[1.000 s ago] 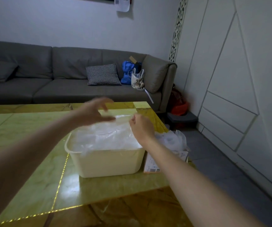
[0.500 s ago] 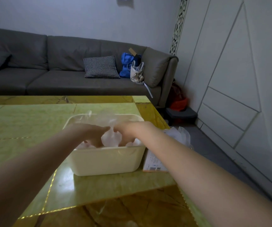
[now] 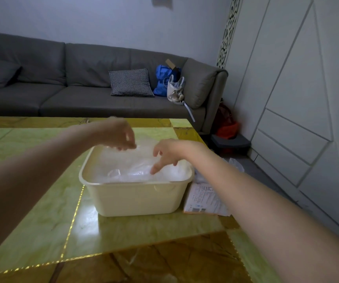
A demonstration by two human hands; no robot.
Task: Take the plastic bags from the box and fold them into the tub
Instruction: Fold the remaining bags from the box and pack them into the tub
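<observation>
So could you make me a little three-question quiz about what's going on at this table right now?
1. True or false: the cream tub stands on the sofa.
2. Which hand has its fingertips down on the plastic bags in the tub? A) left hand B) right hand
3. Fill in: the box lies on the table to the tub's ______ side.

Key: 1 false, it stands on the table. 2 B; the left hand hovers at the tub's far rim, fingers loosely curled. 3 right.
</observation>
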